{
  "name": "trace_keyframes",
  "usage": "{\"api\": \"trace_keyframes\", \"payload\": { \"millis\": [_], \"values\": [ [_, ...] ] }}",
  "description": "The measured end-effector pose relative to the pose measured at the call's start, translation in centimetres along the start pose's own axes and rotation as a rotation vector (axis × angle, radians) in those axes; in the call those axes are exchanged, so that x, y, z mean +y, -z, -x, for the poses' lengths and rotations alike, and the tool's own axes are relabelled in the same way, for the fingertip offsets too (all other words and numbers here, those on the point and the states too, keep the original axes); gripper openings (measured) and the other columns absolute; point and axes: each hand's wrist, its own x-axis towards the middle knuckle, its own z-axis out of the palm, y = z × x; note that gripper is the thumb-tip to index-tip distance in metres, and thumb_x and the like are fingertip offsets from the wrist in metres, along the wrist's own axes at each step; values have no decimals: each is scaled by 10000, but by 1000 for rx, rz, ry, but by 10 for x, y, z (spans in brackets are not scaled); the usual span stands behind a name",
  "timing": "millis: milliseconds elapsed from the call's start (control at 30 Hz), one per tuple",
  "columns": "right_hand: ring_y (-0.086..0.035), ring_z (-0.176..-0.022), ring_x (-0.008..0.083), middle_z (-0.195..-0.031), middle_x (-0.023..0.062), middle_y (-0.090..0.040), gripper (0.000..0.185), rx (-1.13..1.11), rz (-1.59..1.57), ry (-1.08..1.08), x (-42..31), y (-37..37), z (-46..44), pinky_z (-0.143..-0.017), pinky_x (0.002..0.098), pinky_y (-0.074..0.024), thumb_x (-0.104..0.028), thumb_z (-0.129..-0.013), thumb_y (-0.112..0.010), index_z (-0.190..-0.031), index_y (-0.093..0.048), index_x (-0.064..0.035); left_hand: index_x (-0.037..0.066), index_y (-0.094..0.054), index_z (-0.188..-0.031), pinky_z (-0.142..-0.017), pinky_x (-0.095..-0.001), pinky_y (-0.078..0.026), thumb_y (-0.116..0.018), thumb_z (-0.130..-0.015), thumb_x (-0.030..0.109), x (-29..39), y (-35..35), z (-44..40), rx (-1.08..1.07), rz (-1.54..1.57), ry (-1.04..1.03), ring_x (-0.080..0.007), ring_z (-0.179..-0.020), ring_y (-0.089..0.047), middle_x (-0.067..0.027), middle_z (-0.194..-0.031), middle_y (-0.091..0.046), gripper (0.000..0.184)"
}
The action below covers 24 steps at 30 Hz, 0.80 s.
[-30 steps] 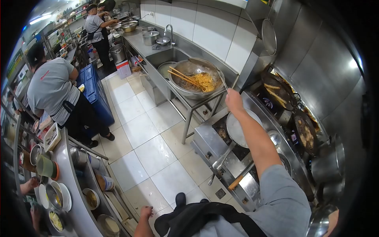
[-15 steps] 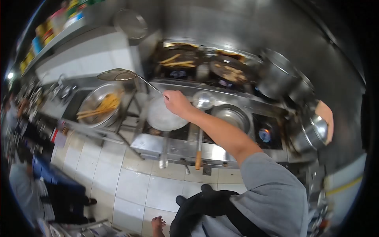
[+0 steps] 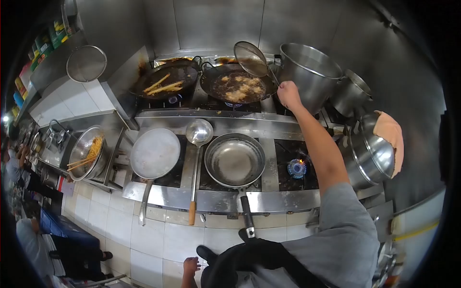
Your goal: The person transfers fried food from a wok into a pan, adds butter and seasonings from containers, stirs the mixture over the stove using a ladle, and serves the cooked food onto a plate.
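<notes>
My right hand (image 3: 289,95) is closed around the handle of a mesh skimmer (image 3: 250,58). The skimmer's round mesh is raised over the back right part of a wok (image 3: 209,82), where pale golden pieces (image 3: 245,87) bubble in dark oil. To the left, a second wok (image 3: 186,73) holds long yellow fried sticks (image 3: 163,87) in oil. Low in front of my body, my left hand (image 3: 192,265) hangs with loosely bent fingers and nothing in it.
Along the front of the stove sit a white round lid or pan (image 3: 155,152), a ladle (image 3: 199,132) and a frying pan (image 3: 234,161). A burner flame (image 3: 297,168) is lit. Tall pots (image 3: 312,62) stand right. A steel bowl (image 3: 80,156) holds yellow food. Another person (image 3: 36,249) is lower left.
My right hand has carried the skimmer rightward, from beside the steel bowl to the right wok. The view has also turned. My left hand still hangs low.
</notes>
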Motion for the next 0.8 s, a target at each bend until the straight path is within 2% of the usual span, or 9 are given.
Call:
{"api": "trace_keyframes", "payload": {
  "millis": [100, 300, 367, 400, 533, 633, 700, 767, 800],
  "values": [
    [-569, -414, 299, -495, 186, -544, 167, -63, -10, -74, 29, -6, -37, -463, 417, -459, -40, -794, -541, -661, -592, 48, -19, -567, -1137, -520, -358, -536, -652, -874, 198, 13, -54, 9, -39, 52, -83, -249, -667, -660, -159, -896, -661, 351],
    [-596, -531, 269, -732, 209, -601, 71, -187, -286, -441, 51, -30, -61, -413, 396, -455, 35, -801, -535, -770, -561, 94, -24, -564, -1133, -465, -315, -514, -704, -840, 192, 34, -110, 41, -44, -70, -215, -180, -595, -645, -126, -810, -663, 390],
    [-441, -396, 176, -592, 92, -434, 95, -237, -552, -682, 58, -42, -62, -407, 308, -427, 63, -811, -488, -727, -493, 19, -34, -564, -1142, -471, -321, -523, -704, -836, 209, 27, -109, 45, 20, -135, -216, -198, -614, -662, -127, -808, -663, 415],
    [-423, -442, 162, -623, 66, -405, 136, -357, -613, -703, 64, -48, -63, -429, 291, -426, 81, -801, -501, -736, -448, -27, -34, -564, -1142, -471, -321, -523, -704, -836, 209, 22, -106, 46, 29, -129, -218, -198, -614, -662, -127, -808, -663, 415],
    [-435, -514, 154, -648, 61, -412, 186, -566, -782, -740, 73, -65, -60, -460, 251, -407, 92, -796, -489, -717, -402, -51, -60, -574, -1108, -471, -353, -536, -673, -843, 197, -14, -82, 54, 118, -41, -149, -228, -619, -672, -131, -804, -659, 382],
    [-417, -502, 151, -640, 55, -410, 183, -785, -971, -852, 172, -154, -124, -467, 245, -399, 93, -796, -482, -719, -397, -50, -59, -596, -1044, -471, -364, -539, -663, -844, 191, -18, -65, 67, 55, -243, -72, -236, -603, -667, -131, -793, -652, 327],
    [-435, -551, 155, -726, 69, -428, 158, -727, -887, -818, 131, -148, -109, -477, 246, -417, 107, -797, -494, -781, -417, -30, -55, -608, -986, -470, -363, -537, -656, -847, 192, -31, -63, 76, 134, -34, 56, -237, -588, -660, -124, -792, -649, 287],
    [-453, -600, 159, -811, 82, -446, 155, -667, -802, -801, 97, -122, -81, -486, 247, -435, 121, -798, -506, -843, -437, -10, 9, -672, -941, -607, -376, -544, -581, -874, 263, -69, -43, 45, 59, -562, -289, -253, -681, -681, -143, -852, -693, 278],
    [-430, -550, 151, -726, 65, -426, 155, -643, -844, -815, 83, -103, -71, -475, 246, -411, 98, -821, -497, -782, -414, -28, 40, -704, -919, -676, -382, -547, -544, -888, 298, -73, -37, 44, 88, -802, -475, -261, -728, -691, -152, -882, -714, 305]
  ]
}}
